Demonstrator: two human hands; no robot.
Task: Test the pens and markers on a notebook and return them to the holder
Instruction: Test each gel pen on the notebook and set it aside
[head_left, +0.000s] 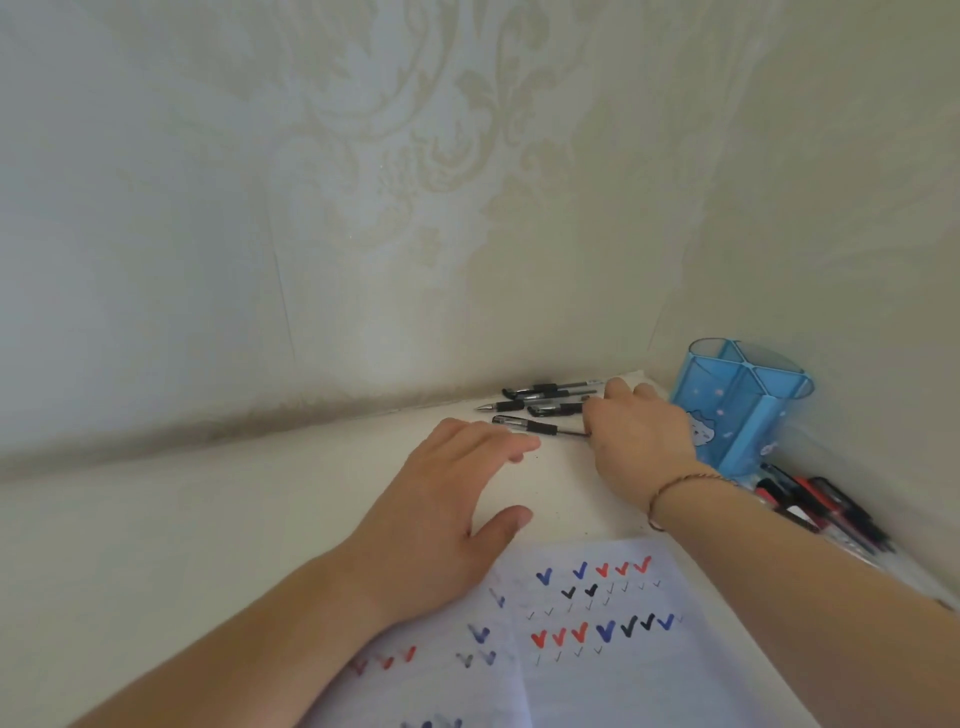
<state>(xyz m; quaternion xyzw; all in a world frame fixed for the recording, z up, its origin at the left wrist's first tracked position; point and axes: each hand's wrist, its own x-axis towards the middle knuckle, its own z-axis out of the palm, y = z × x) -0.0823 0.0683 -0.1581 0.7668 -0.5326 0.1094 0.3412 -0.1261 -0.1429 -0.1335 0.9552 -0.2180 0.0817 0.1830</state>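
Your left hand (457, 499) lay palm down on the white table (208, 519), fingers spread loosely and nearly flat, the thumb splayed toward the notebook. It gripped nothing; the heel of the palm overlapped the top left corner of the open notebook (597, 649), which sat at 6 o'clock from the hand's fingertips. The pages carried rows of red, blue and black check marks (the larger ones bold, the small ones thin and faint).

At 12 o'clock from your left fingertips, a group of black pens (545, 397) lay on the table near the wall (363, 208), roughly parallel to each other. The nearest black pen (540, 428) lay just beyond your left fingertips, apart from them.

Your right hand (641, 439) reached in from 5 o'clock, its fingers curled down over the right ends of those pens. The fingers met the end of the nearest pen, but whether they were pinching it or merely resting against it could not be told from this angle. A thin bracelet (680, 486) circled the wrist.

At 3 o'clock from the right hand stood the blue translucent holder (737, 410), upright in the corner, its visible compartments showing no pens. Below it, at 5 o'clock, a cluster of red and black markers (815, 506) lay on the table against the side wall.
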